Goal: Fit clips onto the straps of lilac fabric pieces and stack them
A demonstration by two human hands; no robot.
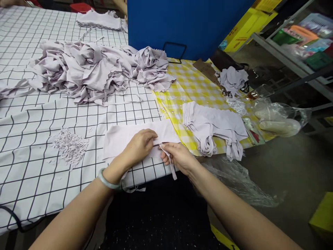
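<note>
A flat pale lilac fabric piece (122, 133) lies at the near edge of the table, in front of my body. My left hand (142, 144) rests on it with curled fingers, closed at the fabric's lower edge; its fingertips are partly hidden. Just to the right, my right hand (178, 156) pinches a narrow fabric strap (171, 169) between thumb and forefinger. The strap's free end hangs down past the table edge. Both hands are close together, at the fabric's near edge.
Left of my hands is a heap of small fabric scraps (71, 147). A crumpled fabric pile (85, 69) lies behind. Stacked strapped pieces (215, 121) lie on the yellow checked cloth (179, 74) to the right. A blue panel (182, 27) stands at the back.
</note>
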